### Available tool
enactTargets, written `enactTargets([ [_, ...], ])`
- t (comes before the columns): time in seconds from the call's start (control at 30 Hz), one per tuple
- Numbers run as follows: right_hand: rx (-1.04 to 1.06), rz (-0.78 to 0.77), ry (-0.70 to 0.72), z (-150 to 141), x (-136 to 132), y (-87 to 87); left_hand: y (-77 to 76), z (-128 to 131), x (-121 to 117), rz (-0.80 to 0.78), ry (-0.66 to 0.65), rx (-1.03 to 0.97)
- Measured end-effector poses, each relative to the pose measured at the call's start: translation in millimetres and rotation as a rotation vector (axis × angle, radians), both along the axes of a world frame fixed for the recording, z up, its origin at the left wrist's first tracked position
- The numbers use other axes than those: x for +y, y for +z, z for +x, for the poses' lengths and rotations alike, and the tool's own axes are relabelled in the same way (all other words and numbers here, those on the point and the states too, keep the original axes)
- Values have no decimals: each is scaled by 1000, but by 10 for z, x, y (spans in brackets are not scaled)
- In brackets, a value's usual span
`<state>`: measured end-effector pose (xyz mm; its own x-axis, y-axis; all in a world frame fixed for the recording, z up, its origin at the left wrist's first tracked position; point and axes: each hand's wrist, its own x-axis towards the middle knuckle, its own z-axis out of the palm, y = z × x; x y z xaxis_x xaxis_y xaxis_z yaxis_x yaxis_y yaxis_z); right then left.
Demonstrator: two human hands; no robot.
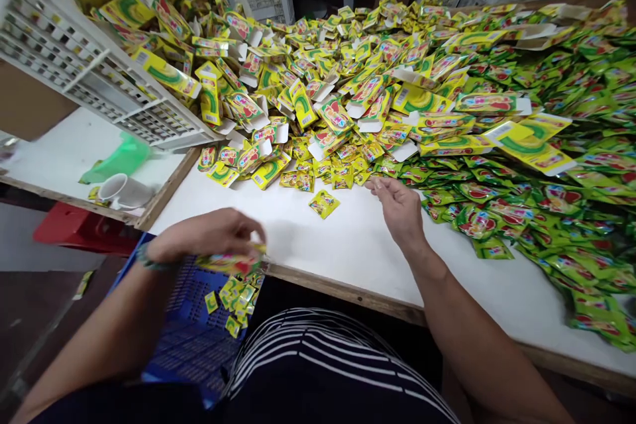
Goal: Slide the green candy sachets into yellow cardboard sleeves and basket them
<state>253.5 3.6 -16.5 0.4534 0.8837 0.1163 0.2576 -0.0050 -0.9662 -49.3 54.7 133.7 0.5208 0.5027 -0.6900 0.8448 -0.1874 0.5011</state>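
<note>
My left hand is closed round a small yellow candy box, blurred by motion, over the table's front edge and above a blue crate. Several small yellow packets lie in that crate. At the near edge of the heap, my right hand has thumb and fingertips pinched together beside yellow and green packets; whatever is between them is too small to make out. A single yellow packet lies flat on the white tabletop between my hands.
Open-ended yellow boxes spill from a tilted white crate across the table. Green packets are heaped at the right. A white mug and a green plastic piece sit at left, with a red stool below.
</note>
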Motion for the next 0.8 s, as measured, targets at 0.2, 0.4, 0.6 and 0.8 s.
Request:
enactTargets([
  [0.2,-465,117,232,-252,199,-137,-132,-425,7,363,10,202],
  [0.4,-753,26,666,-505,196,-230,-632,401,419,551,224,-242],
  [0.6,-753,-146,504,-357,164,-157,-904,1196,806,796,411,-293],
  [0.8,-549,-416,377,-136,120,-114,-1140,1764,708,738,248,-365],
])
